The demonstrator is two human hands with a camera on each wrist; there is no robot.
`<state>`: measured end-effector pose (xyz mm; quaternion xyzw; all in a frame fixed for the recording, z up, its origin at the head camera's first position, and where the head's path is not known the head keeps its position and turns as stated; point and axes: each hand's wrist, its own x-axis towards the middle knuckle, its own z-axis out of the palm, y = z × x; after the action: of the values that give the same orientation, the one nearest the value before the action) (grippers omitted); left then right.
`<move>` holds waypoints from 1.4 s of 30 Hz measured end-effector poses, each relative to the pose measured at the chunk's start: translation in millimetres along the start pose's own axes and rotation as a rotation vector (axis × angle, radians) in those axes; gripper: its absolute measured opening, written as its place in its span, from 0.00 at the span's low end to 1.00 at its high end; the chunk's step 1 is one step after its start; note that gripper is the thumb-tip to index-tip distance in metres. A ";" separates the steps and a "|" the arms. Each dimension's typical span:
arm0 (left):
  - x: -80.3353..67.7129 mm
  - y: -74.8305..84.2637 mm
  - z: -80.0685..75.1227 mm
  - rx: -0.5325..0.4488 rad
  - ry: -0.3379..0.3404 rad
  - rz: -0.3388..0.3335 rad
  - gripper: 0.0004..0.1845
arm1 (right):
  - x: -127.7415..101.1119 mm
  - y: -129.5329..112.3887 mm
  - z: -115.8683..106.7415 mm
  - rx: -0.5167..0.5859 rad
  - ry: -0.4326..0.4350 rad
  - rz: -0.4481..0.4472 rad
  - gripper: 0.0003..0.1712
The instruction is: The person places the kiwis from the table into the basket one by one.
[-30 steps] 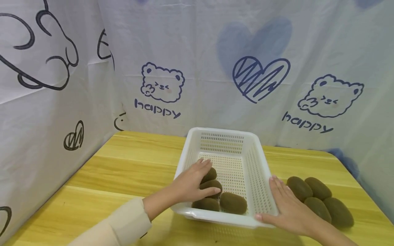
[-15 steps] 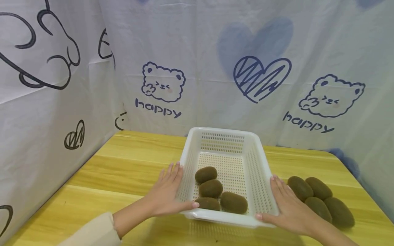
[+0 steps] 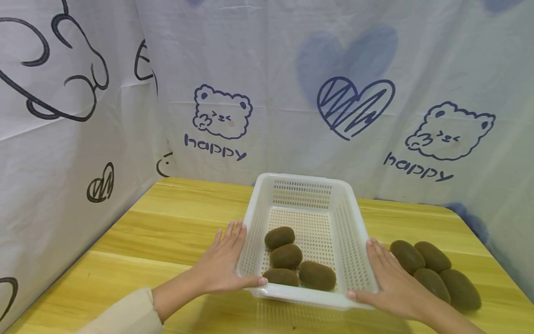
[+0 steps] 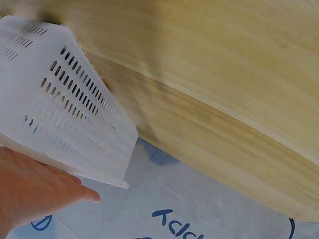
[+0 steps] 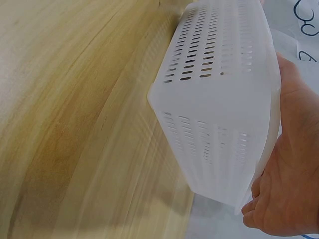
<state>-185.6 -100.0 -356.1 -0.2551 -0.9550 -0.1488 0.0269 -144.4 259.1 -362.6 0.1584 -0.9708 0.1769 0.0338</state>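
A white perforated plastic basket [image 3: 348, 227] stands on the table with several brown kiwis [image 3: 285, 256] in its near left part. My left hand [image 3: 221, 264] rests against the left rim, fingers straight and thumb on the near left corner. At the opposite side my right hand [image 3: 394, 283] lies along the right rim, thumb on the near right corner. In the left wrist view the left hand [image 4: 40, 189] is beside the basket rim, and the slotted wall [image 4: 75, 99] shows. The right wrist view has the right hand [image 5: 294, 164] at the rim of the basket [image 5: 214, 94].
Several more kiwis [image 3: 434, 273] lie in a cluster on the wood-grain table [image 3: 175, 232], right of the basket and partly behind my right hand. A printed white cloth [image 3: 275, 93] hangs behind the table and along its left side.
My left hand has come out from over the kiwis in the basket and moved left onto the left rim. The right hand and the basket stay in place.
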 end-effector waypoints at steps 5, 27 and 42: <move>2.6 -1.2 0.2 -0.004 -0.011 -0.001 0.64 | 1.2 0.6 -0.2 -0.001 0.002 -0.002 0.65; 9.7 -6.5 -3.5 0.004 -0.026 0.017 0.65 | 4.5 2.9 -9.8 0.030 0.086 -0.037 0.57; 9.5 -5.8 -2.9 0.014 -0.030 0.018 0.65 | -18.6 50.1 10.3 0.011 0.598 0.005 0.38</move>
<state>-196.7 -101.1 -353.7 -0.2659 -0.9539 -0.1382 0.0156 -142.9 305.4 -391.2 0.0973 -0.9172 0.2211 0.3170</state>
